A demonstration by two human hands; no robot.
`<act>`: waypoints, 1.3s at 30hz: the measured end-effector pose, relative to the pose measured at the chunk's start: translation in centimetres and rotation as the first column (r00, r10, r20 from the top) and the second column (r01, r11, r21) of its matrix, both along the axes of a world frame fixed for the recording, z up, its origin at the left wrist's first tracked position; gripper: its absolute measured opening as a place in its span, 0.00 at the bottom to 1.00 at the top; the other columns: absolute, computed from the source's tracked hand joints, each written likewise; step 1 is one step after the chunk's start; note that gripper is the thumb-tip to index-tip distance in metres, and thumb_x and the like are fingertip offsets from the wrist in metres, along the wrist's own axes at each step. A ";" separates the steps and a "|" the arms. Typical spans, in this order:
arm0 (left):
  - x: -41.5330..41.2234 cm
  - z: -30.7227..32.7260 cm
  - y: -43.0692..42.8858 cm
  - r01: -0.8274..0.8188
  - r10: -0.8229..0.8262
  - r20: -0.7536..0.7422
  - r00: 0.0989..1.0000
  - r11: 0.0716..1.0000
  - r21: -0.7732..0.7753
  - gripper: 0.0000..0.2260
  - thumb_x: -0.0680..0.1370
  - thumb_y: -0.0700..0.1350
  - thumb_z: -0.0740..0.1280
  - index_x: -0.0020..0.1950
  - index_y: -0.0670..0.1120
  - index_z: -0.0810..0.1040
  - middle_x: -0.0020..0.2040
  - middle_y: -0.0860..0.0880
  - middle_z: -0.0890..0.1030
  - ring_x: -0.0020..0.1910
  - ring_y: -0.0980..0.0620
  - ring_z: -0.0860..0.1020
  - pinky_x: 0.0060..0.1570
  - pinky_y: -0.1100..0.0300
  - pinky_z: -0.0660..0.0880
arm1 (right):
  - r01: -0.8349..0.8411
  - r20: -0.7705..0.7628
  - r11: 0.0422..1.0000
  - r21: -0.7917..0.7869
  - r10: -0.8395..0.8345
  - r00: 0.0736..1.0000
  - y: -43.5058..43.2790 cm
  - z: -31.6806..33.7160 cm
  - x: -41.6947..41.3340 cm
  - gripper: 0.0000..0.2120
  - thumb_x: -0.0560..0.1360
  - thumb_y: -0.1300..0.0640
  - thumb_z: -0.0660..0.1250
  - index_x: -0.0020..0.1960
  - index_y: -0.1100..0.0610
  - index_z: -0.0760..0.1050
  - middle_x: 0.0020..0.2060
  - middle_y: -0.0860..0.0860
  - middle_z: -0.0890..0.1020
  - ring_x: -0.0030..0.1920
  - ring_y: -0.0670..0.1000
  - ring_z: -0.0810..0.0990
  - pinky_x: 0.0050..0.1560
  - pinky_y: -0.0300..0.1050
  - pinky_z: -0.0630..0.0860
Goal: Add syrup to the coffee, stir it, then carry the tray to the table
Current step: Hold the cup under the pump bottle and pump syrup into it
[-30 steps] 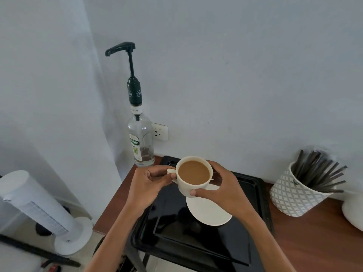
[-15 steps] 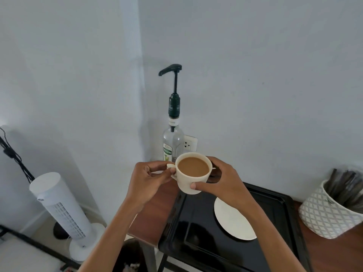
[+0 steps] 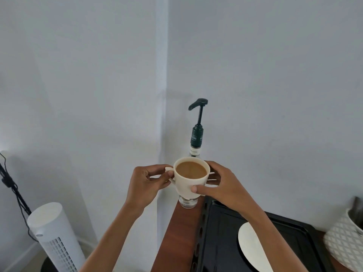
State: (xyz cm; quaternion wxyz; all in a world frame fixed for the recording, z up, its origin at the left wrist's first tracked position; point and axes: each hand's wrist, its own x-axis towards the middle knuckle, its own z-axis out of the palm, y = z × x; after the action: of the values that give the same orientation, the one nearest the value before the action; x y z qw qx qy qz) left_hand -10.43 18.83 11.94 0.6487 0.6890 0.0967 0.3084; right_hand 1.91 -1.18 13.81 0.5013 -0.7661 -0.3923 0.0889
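Note:
I hold a white cup of milky coffee (image 3: 189, 182) in the air with both hands, in front of the syrup bottle (image 3: 197, 138). My left hand (image 3: 146, 186) pinches the cup's handle. My right hand (image 3: 220, 185) wraps the cup's right side. The bottle is clear glass with a dark green pump whose spout points left, above the cup; the cup hides most of the bottle's body. The black tray (image 3: 222, 238) lies on the brown wooden counter (image 3: 176, 240) at the lower right, with a white saucer (image 3: 249, 246) on it, partly behind my right forearm.
A white patterned pot (image 3: 341, 242) with dark sticks stands at the right edge of the counter. A white tower fan (image 3: 53, 236) stands on the floor at the lower left, with black cables (image 3: 11, 185) beside it. Grey walls meet in a corner behind the bottle.
Both hands have lifted the cup off the saucer and carried it left, to just in front of the syrup bottle. The view has turned left.

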 end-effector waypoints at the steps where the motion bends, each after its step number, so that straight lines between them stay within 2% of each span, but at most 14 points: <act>1: 0.1 0.2 0.4 0.006 -0.006 0.002 1.000 1.000 -0.002 0.09 0.77 0.38 0.75 0.46 0.52 0.91 0.46 0.49 0.90 0.46 0.49 0.89 0.46 0.62 0.84 | -0.009 0.000 1.000 0.000 0.009 1.000 0.3 0.3 0.1 0.31 0.63 0.41 0.82 0.63 0.38 0.76 0.57 0.37 0.84 0.57 0.42 0.83 0.58 0.42 0.82; 7: 0.9 1.1 2.2 0.017 -0.016 0.030 0.999 0.999 -0.032 0.10 0.77 0.38 0.74 0.45 0.53 0.91 0.45 0.48 0.90 0.46 0.49 0.89 0.45 0.63 0.84 | -0.058 0.017 0.993 -0.098 0.060 0.998 0.6 3.2 1.5 0.33 0.67 0.41 0.79 0.70 0.41 0.73 0.59 0.41 0.83 0.55 0.45 0.85 0.58 0.45 0.82; 10: 1.5 1.3 3.1 0.012 -0.012 0.033 0.999 1.000 -0.024 0.09 0.77 0.38 0.75 0.46 0.52 0.91 0.45 0.48 0.90 0.46 0.49 0.89 0.45 0.62 0.84 | 0.056 0.029 0.998 0.040 -0.057 0.998 0.0 7.3 3.2 0.20 0.76 0.44 0.70 0.67 0.44 0.75 0.56 0.50 0.85 0.49 0.48 0.88 0.54 0.44 0.84; 12: 1.8 1.4 3.6 0.010 -0.009 0.031 0.999 0.999 -0.031 0.07 0.76 0.39 0.75 0.46 0.50 0.91 0.45 0.48 0.90 0.46 0.49 0.89 0.45 0.62 0.84 | 0.153 0.119 0.978 0.140 -0.170 0.978 0.2 10.3 4.4 0.11 0.81 0.51 0.67 0.63 0.45 0.79 0.53 0.51 0.87 0.47 0.48 0.88 0.48 0.42 0.84; 14: 2.1 1.5 3.9 0.013 -0.012 0.037 0.999 0.999 -0.035 0.07 0.76 0.39 0.75 0.47 0.50 0.91 0.44 0.47 0.90 0.46 0.49 0.89 0.46 0.62 0.84 | 0.197 0.245 0.969 0.147 -0.228 0.942 1.2 12.8 5.5 0.11 0.82 0.51 0.66 0.63 0.47 0.80 0.52 0.48 0.86 0.48 0.48 0.87 0.49 0.42 0.83; 17: 2.6 1.9 4.3 0.021 -0.020 0.051 0.999 0.999 -0.030 0.08 0.77 0.38 0.75 0.46 0.50 0.91 0.44 0.47 0.90 0.45 0.50 0.89 0.46 0.60 0.85 | 0.222 0.376 0.972 0.076 -0.234 0.897 3.6 15.1 6.8 0.14 0.83 0.49 0.65 0.66 0.50 0.80 0.56 0.45 0.84 0.53 0.49 0.85 0.56 0.43 0.80; 20: 3.0 2.5 4.6 0.033 -0.030 0.074 0.997 0.998 -0.043 0.10 0.77 0.37 0.74 0.45 0.51 0.91 0.43 0.46 0.90 0.44 0.50 0.89 0.45 0.61 0.85 | 0.228 0.410 0.974 0.017 -0.214 0.886 5.9 16.1 7.6 0.13 0.84 0.50 0.62 0.63 0.52 0.82 0.57 0.45 0.84 0.54 0.47 0.83 0.51 0.34 0.76; 24: 3.4 3.5 5.2 0.045 -0.042 0.082 0.996 0.998 -0.041 0.07 0.77 0.37 0.74 0.48 0.47 0.91 0.44 0.45 0.90 0.44 0.51 0.89 0.45 0.61 0.84 | 0.195 0.342 0.979 -0.060 -0.163 0.925 8.6 16.8 8.3 0.20 0.85 0.44 0.57 0.61 0.54 0.83 0.52 0.48 0.87 0.54 0.47 0.84 0.53 0.40 0.77; 27: 3.7 4.1 5.5 0.060 -0.058 0.075 0.995 0.998 -0.029 0.06 0.77 0.37 0.74 0.49 0.44 0.90 0.45 0.45 0.90 0.44 0.51 0.88 0.46 0.61 0.84 | 0.138 0.194 0.980 -0.147 -0.108 0.975 10.4 17.8 8.6 0.27 0.85 0.41 0.52 0.59 0.58 0.83 0.50 0.54 0.88 0.44 0.47 0.86 0.42 0.33 0.77; 29: 3.8 4.5 5.7 0.066 -0.064 0.076 0.995 0.998 -0.018 0.06 0.78 0.37 0.74 0.50 0.44 0.90 0.45 0.45 0.90 0.44 0.51 0.88 0.47 0.60 0.84 | 0.099 0.100 0.969 -0.225 -0.078 0.992 11.4 18.5 8.7 0.32 0.85 0.39 0.49 0.59 0.60 0.82 0.49 0.58 0.88 0.42 0.51 0.87 0.40 0.35 0.79; 31: 4.0 4.8 5.9 0.069 -0.068 0.080 0.994 0.998 -0.010 0.06 0.78 0.37 0.73 0.51 0.44 0.90 0.45 0.45 0.90 0.44 0.51 0.88 0.47 0.60 0.84 | 0.075 0.068 0.938 -0.338 -0.055 0.996 12.3 18.9 8.8 0.35 0.84 0.36 0.46 0.60 0.60 0.82 0.49 0.59 0.88 0.46 0.57 0.87 0.45 0.42 0.81; 34: 4.1 5.2 6.1 0.077 -0.075 0.093 0.993 0.997 -0.019 0.06 0.78 0.36 0.73 0.51 0.43 0.90 0.45 0.44 0.90 0.45 0.50 0.88 0.46 0.61 0.84 | 0.056 0.058 0.883 -0.465 -0.033 0.998 13.1 19.0 8.9 0.36 0.83 0.33 0.46 0.62 0.59 0.81 0.50 0.59 0.88 0.45 0.58 0.87 0.51 0.48 0.80; 36: 4.2 5.4 6.2 0.080 -0.078 0.094 0.993 0.997 -0.023 0.06 0.77 0.37 0.73 0.52 0.42 0.90 0.46 0.44 0.90 0.46 0.49 0.88 0.48 0.59 0.84 | 0.058 0.058 0.864 -0.499 -0.033 0.998 13.4 18.9 9.1 0.34 0.84 0.36 0.47 0.63 0.60 0.80 0.51 0.60 0.88 0.45 0.59 0.87 0.54 0.49 0.80; 39: 4.3 5.7 6.3 0.072 -0.070 0.092 0.993 0.997 -0.028 0.06 0.77 0.37 0.74 0.52 0.42 0.90 0.46 0.43 0.90 0.48 0.46 0.88 0.50 0.56 0.85 | 0.059 0.055 0.867 -0.495 -0.037 0.998 13.3 18.6 9.7 0.30 0.86 0.41 0.49 0.63 0.61 0.80 0.51 0.61 0.88 0.52 0.62 0.87 0.59 0.52 0.80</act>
State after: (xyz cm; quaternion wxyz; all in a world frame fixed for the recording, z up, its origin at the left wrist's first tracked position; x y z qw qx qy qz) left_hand -6.08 25.11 17.61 0.6737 0.6670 0.0474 0.3146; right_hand 11.58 12.14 32.40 0.2813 -0.8803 -0.3480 0.1575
